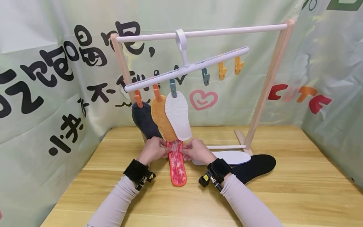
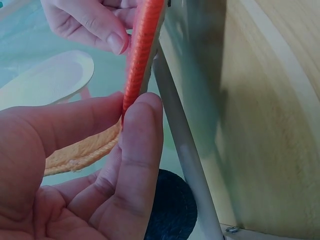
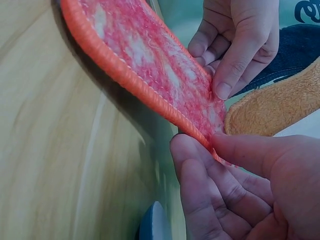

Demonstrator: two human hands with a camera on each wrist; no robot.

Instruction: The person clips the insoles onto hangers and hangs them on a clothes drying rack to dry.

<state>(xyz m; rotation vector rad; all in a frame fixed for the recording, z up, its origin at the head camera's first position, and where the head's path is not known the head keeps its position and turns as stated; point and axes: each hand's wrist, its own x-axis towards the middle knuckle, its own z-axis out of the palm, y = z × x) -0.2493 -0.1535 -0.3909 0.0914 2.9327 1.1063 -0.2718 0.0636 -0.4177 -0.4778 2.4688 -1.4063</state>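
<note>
Both hands pinch a red-and-white fuzzy insole (image 1: 177,167) with orange stitched edging, one at each long side. My left hand (image 1: 153,150) grips its left edge between thumb and fingers, and my right hand (image 1: 198,151) its right edge. In the right wrist view the insole (image 3: 150,60) slants over the table, its patterned face showing. Just above it hang a tan insole (image 1: 165,119) and a white insole (image 1: 178,116); a dark insole (image 1: 144,119) hangs behind my left hand. Orange clips (image 1: 157,93) and a blue-grey clip (image 1: 173,89) hold these three on a white hanger (image 1: 185,68).
The tilted hanger hooks over the white bar (image 1: 227,31) of a wooden-sided rack (image 1: 267,78). A blue-grey clip (image 1: 205,77) and two yellow clips (image 1: 222,72) hang on its right half. On the table (image 1: 312,189), a white insole (image 1: 232,157) overlaps a black insole (image 1: 258,167) beside my right wrist.
</note>
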